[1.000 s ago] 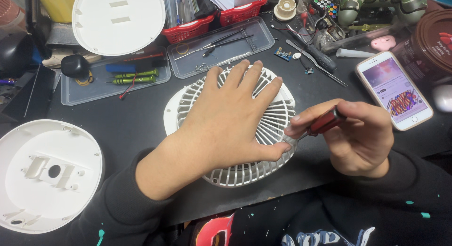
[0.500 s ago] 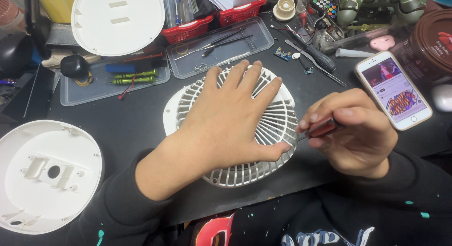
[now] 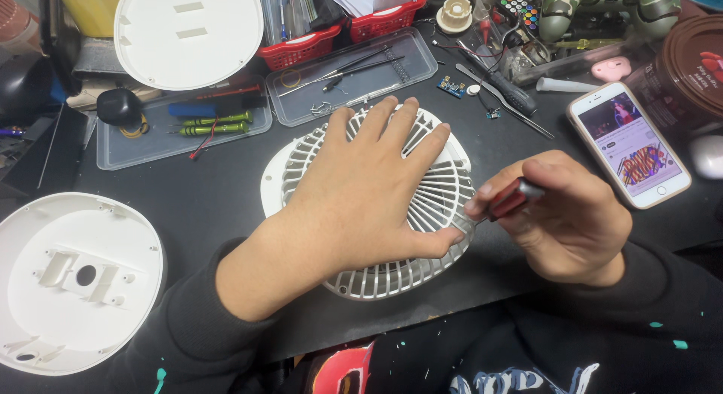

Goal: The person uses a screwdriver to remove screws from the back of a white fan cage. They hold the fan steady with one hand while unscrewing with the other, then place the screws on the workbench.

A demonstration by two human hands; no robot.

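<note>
Fan grille (image 3: 410,277), white ribbed plastic and round, lies in the middle of the black table (image 3: 196,190). Left hand (image 3: 361,194) lies flat on it, fingers spread apart. Right hand (image 3: 565,221) has fingers closed around a red screwdriver (image 3: 508,200) at the grille's right edge. Phone (image 3: 629,144) with colourful screen lies near, at right.

Fan grille (image 3: 422,213): ctr of bench (image 3: 188,206), left hand (image 3: 361,190) flat on it. Right hand (image 3: 565,221) w/ screwdriver (image 3: 506,200) at grille's right edge. Phone (image 3: 629,144): right of grille. Round shell (image 3: 71,277): far left. Two trays (image 3: 135,149) behind grille; round cover (image 3: 188,32) behind left tray.
</note>
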